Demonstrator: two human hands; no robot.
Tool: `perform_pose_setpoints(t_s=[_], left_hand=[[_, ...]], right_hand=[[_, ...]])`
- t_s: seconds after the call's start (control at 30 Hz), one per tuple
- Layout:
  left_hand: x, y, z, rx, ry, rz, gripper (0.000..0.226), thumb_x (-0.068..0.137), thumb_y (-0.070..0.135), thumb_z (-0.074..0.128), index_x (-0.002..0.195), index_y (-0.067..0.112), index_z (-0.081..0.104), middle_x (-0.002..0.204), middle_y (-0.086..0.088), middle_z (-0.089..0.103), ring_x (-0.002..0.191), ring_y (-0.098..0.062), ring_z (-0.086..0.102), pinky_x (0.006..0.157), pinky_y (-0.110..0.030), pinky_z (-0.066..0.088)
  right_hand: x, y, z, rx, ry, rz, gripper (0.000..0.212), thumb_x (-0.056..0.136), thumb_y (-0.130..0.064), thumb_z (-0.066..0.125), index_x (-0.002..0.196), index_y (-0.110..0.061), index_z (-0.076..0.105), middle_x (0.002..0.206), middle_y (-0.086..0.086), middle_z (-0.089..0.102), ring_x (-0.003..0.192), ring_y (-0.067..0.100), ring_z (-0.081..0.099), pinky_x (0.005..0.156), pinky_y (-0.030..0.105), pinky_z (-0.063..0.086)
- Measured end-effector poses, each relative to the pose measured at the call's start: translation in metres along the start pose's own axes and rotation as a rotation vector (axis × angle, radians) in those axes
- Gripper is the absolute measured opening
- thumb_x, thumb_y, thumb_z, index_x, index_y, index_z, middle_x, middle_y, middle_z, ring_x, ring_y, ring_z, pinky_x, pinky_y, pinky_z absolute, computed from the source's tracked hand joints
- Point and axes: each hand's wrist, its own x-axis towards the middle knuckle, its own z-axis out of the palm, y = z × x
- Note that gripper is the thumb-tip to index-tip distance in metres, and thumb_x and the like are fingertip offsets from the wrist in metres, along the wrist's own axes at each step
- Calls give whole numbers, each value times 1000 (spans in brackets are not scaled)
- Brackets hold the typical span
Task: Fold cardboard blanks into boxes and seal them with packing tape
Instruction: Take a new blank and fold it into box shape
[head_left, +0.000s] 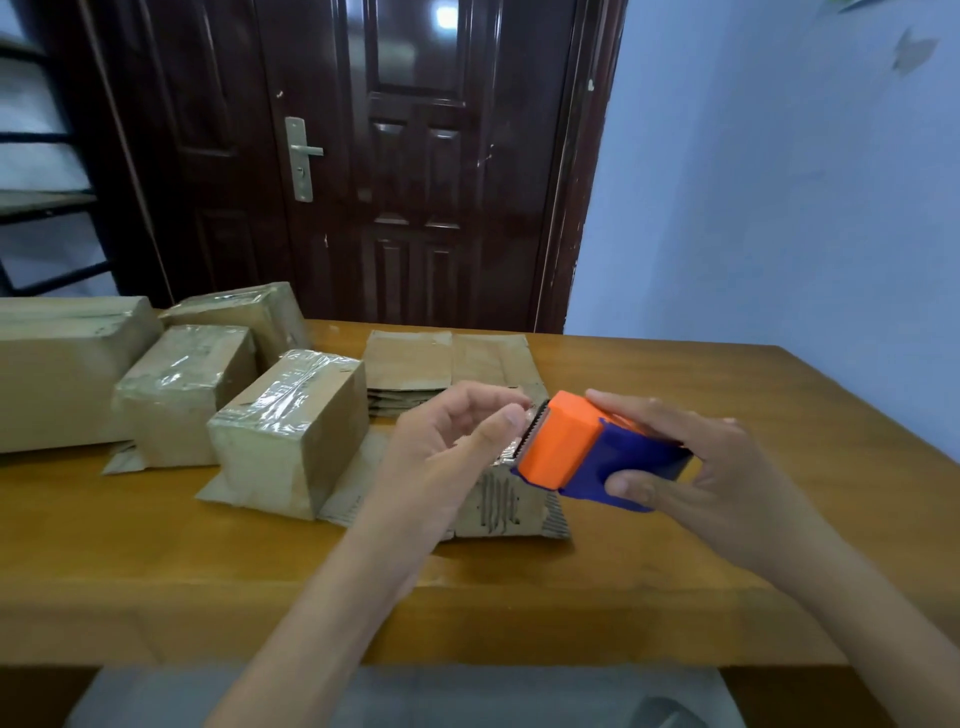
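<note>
- A pale blue wall is filling the right side of the room, and a dark wooden door with a metal handle is standing behind the table.
- A black shelving frame is showing at the far left edge.
- A yellowish wooden table is spreading across the lower half, its near edge running just above the person's grey lap.
- A long cardboard box is lying at the table's left end, with three taped boxes sitting beside it, glossy tape over their tops.
- A stack of flat cardboard blanks is lying at mid-table, toward the door.
- The box being sealed is sitting near the table's centre, partly hidden behind both hands.
- The right hand is gripping an orange-and-blue tape dispenser just above that box.
- The left hand is pinching the tape end at the dispenser's toothed blade.
</note>
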Motion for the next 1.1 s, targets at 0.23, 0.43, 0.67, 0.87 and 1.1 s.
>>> perform_pose_setpoints(t_s=[0.23, 0.43, 0.67, 0.87, 1.1], left_hand=[[3, 4, -5, -60, 19, -151, 22, 92, 29, 74, 112, 23, 77, 99, 3, 80, 93, -7, 72, 77, -20, 55], [1, 7, -7, -73, 5, -177, 22, 92, 34, 74, 109, 23, 82, 99, 0, 81, 93, -8, 71, 77, -22, 54], [1, 16, 5, 38, 314, -52, 5, 88, 26, 81, 90, 22, 83, 81, 8, 80, 81, -1, 73, 67, -11, 53], [-6, 7, -13, -55, 485, -109, 4, 85, 20, 84, 86, 16, 83, 73, 0, 77, 66, -4, 69, 65, -19, 55], [-12, -8, -22, -83, 536, -276, 6, 84, 21, 84, 77, 20, 84, 70, -4, 74, 66, -8, 59, 68, -28, 45]], right_hand=[[1, -14, -5, 38, -30, -25, 63, 83, -71, 63, 142, -50, 53, 112, -33, 70, 100, 1, 70, 74, 10, 53], [1, -25, -16, 75, -4, -36, 55, 84, -67, 65, 137, -54, 58, 106, -28, 74, 94, 4, 72, 74, 8, 51], [10, -29, -18, 148, -56, -21, 55, 85, -62, 68, 138, -48, 59, 107, -25, 75, 97, 6, 73, 72, 11, 53], [19, -24, -47, 169, -150, 19, 35, 87, -65, 71, 120, -56, 71, 98, -22, 78, 83, 4, 73, 66, 9, 51], [33, -2, -80, 254, -400, 120, 35, 94, -17, 67, 128, -22, 74, 88, 8, 80, 63, 15, 73, 61, 18, 53]])
